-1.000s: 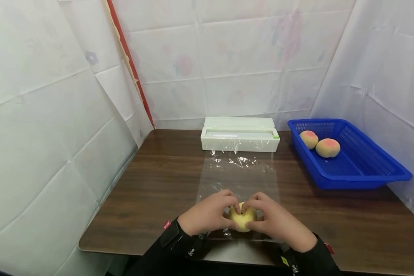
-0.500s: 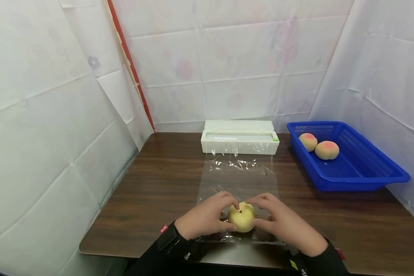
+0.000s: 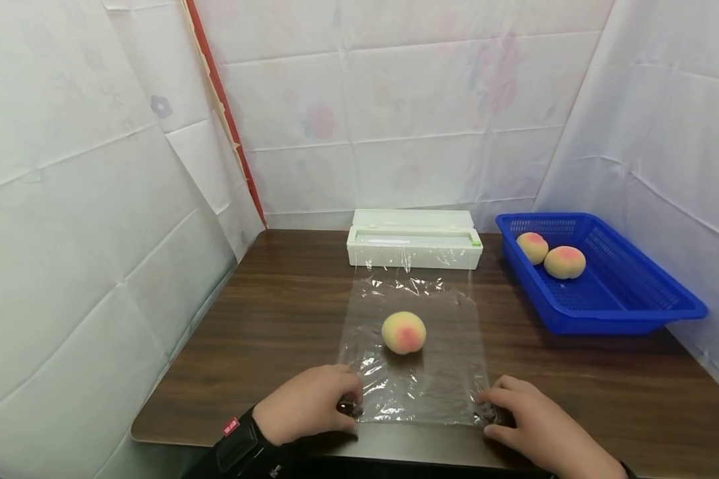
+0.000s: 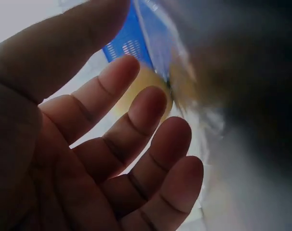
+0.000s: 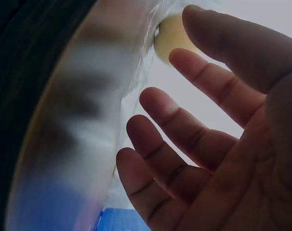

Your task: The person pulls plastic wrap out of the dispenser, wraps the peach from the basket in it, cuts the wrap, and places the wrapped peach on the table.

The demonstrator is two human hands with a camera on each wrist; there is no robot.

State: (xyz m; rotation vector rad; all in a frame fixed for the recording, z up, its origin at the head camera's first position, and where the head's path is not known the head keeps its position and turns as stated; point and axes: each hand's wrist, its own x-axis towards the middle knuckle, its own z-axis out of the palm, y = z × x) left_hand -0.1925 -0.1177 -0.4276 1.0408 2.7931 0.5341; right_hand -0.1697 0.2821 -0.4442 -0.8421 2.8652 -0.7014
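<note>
A yellow peach with a pink blush (image 3: 404,332) rests on a sheet of clear plastic wrap (image 3: 443,379) drawn out over the table. My left hand (image 3: 311,402) lies at the sheet's near left corner, thumb and fingers apart. At the near right corner is my right hand (image 3: 539,419), also with thumb and fingers parted. In the left wrist view the peach (image 4: 148,79) shows behind loosely bent fingers (image 4: 170,142). The right wrist view has the peach (image 5: 169,38) beyond the fingertips (image 5: 158,103), which hold nothing.
A white wrap dispenser box (image 3: 415,257) stands at the back with its lid up, the sheet running out of it. To the right, a blue plastic basket (image 3: 629,322) contains two peaches (image 3: 565,262). White sheeting (image 3: 419,106) encloses the table (image 3: 263,332).
Both hands have let go of the peach and moved apart to the sheet's near corners. The peach now sits farther from me, with its pink side showing.
</note>
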